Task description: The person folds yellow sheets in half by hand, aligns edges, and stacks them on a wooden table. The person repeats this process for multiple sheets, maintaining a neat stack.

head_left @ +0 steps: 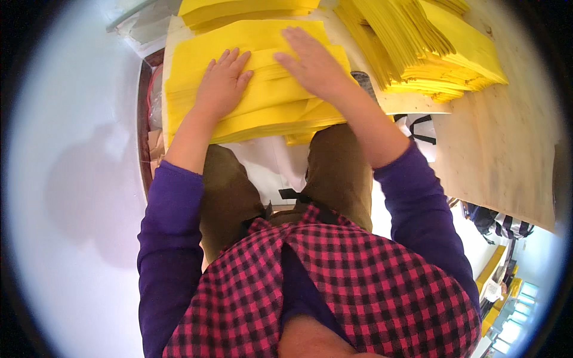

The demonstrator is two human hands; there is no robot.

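Note:
Yellow fabric sheets [268, 95] lie in a flat, layered stack on the wooden table, their near edge hanging slightly over its front. On the left part of this stack my left hand [225, 83] rests flat, fingers stretched and a little apart. My right hand [310, 62] is over the upper right part, fingers extended and thumb apart, slightly blurred. Whether its palm touches the fabric I cannot tell. Neither hand grips anything. A dark grey object [363, 83] shows partly beside the stack, behind my right forearm.
A tall pile of folded yellow fabric [418, 48] stands at the right on the wooden table [412, 104]. Another yellow stack [248, 13] lies at the far side. A white wall [77, 179] rises on the left. A wooden panel [501, 161] extends on the right.

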